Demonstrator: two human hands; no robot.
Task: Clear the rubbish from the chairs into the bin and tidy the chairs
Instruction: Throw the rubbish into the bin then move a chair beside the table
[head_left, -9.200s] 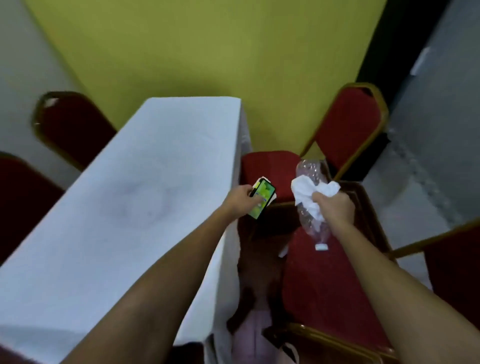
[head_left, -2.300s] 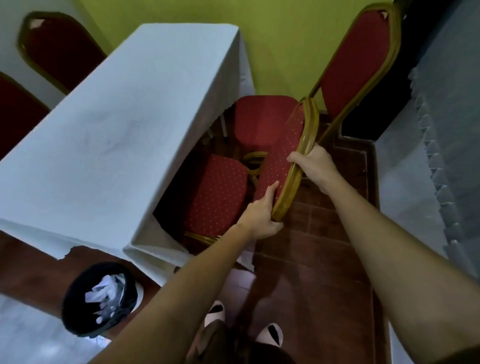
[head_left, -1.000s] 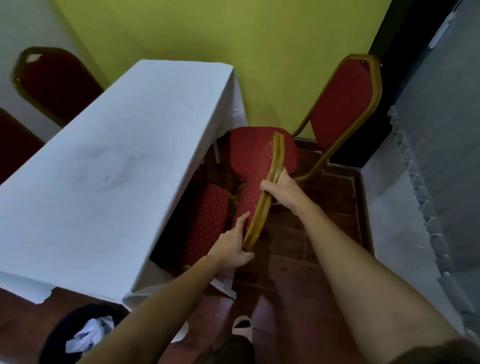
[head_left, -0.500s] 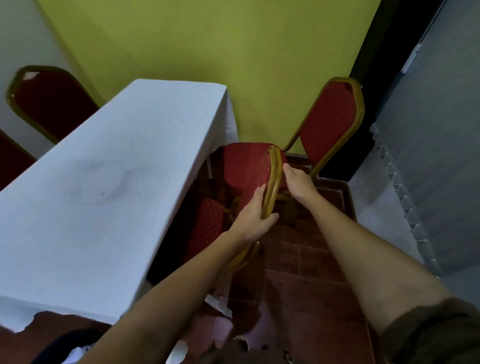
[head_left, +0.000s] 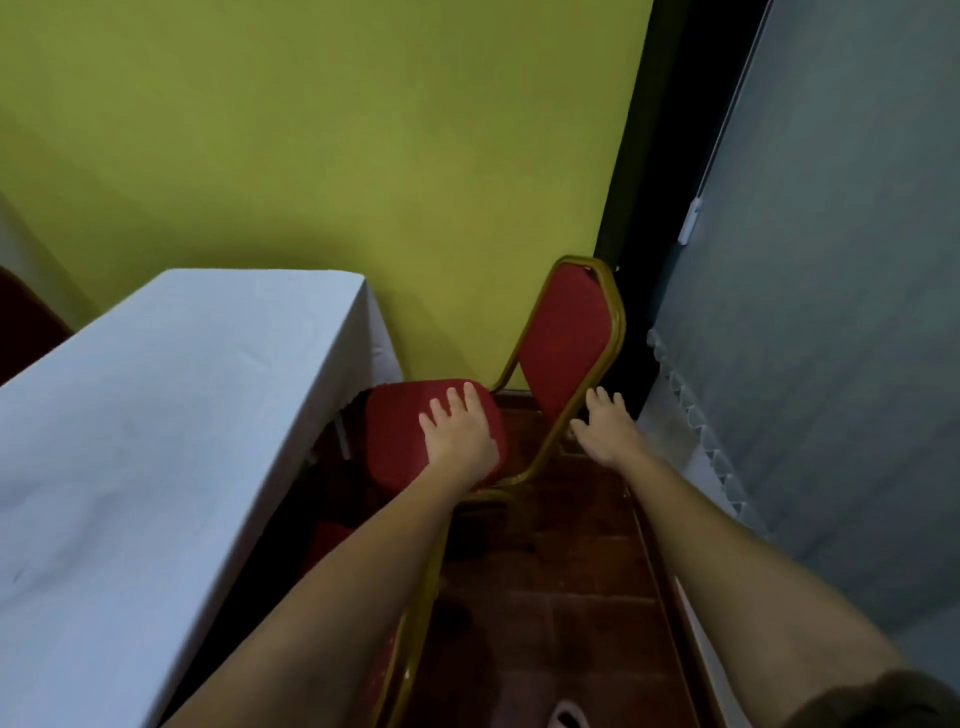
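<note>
A red padded chair with a gold frame (head_left: 566, 332) stands against the yellow wall, its seat (head_left: 395, 436) partly under the table edge. My left hand (head_left: 460, 434) hovers over that seat with fingers spread, holding nothing. My right hand (head_left: 605, 428) is open beside the chair's back frame, near its lower right post, and I cannot tell whether it touches it. The nearer chair (head_left: 410, 649) shows only its gold back edge under my left forearm, pushed in at the table. No rubbish or bin is in view.
A long table with a white cloth (head_left: 156, 441) fills the left. A grey curtain (head_left: 810, 364) hangs on the right over a narrow strip of reddish tiled floor (head_left: 545, 597). Another dark red chair back (head_left: 21, 322) shows at the far left.
Both hands have let go of the nearer chair's back and reached forward to the far chair. The view has tilted up, and the bin has dropped out of sight.
</note>
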